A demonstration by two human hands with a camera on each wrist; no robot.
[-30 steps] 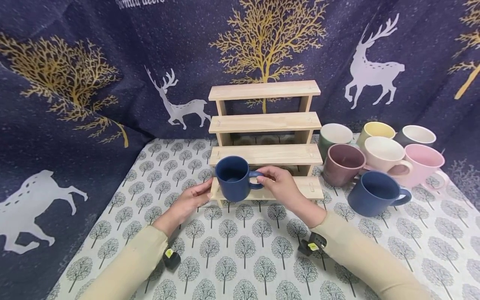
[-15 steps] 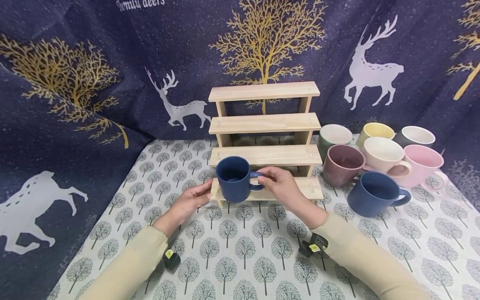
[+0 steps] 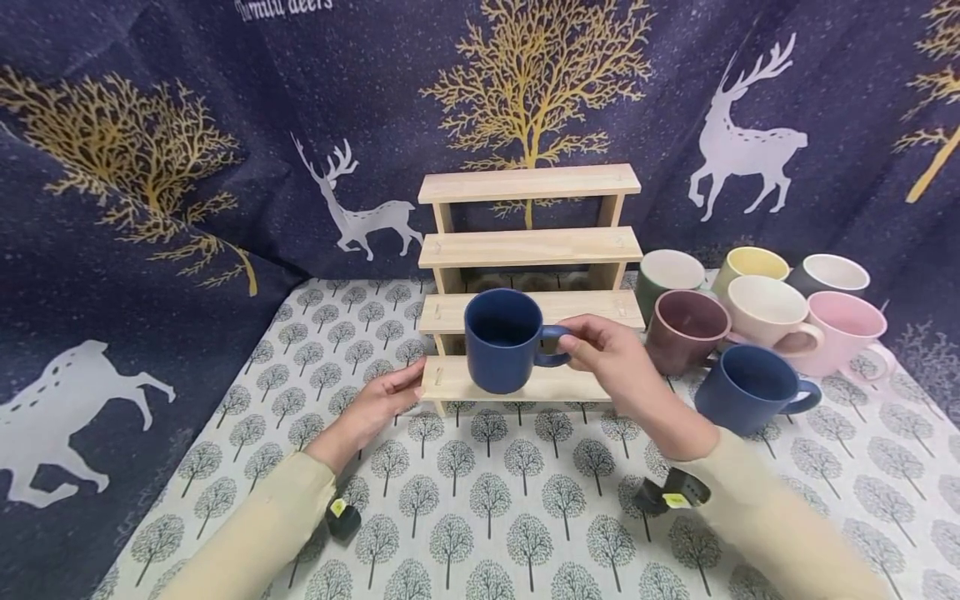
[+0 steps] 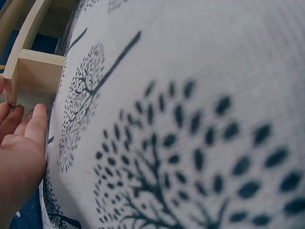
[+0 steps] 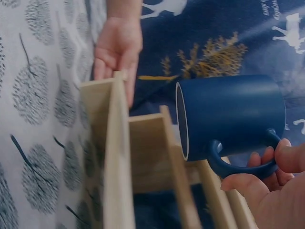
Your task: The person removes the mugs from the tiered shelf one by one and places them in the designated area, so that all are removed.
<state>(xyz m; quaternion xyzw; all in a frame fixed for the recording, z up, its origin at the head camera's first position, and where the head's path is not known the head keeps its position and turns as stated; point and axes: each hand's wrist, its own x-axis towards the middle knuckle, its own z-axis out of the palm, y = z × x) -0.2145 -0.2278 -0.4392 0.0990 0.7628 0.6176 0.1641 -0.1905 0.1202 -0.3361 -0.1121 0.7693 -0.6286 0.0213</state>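
A dark blue mug [image 3: 504,340] is held in the air in front of the lower steps of a wooden stepped shelf [image 3: 531,312]. My right hand [image 3: 611,358] pinches its handle between thumb and fingers. The right wrist view shows the mug [image 5: 231,117] with its handle in the fingertips of the right hand [image 5: 274,188]. At the left end of the lowest step, my left hand [image 3: 378,408] holds the board's edge. In the left wrist view, fingers of the left hand [image 4: 21,148] reach under that board, with a fingertip at its outer side.
To the right of the shelf stand several mugs: another blue one [image 3: 753,387], a maroon one [image 3: 686,332], a cream one [image 3: 768,310], a pink one [image 3: 843,329], a green one [image 3: 670,279], a yellow one [image 3: 752,262] and a grey one [image 3: 832,273]. A dark curtain [image 3: 360,75] hangs behind.
Over the last half second, my right hand has lifted the blue mug up and to the right, away from the lowest step. The left hand stays put on the shelf.
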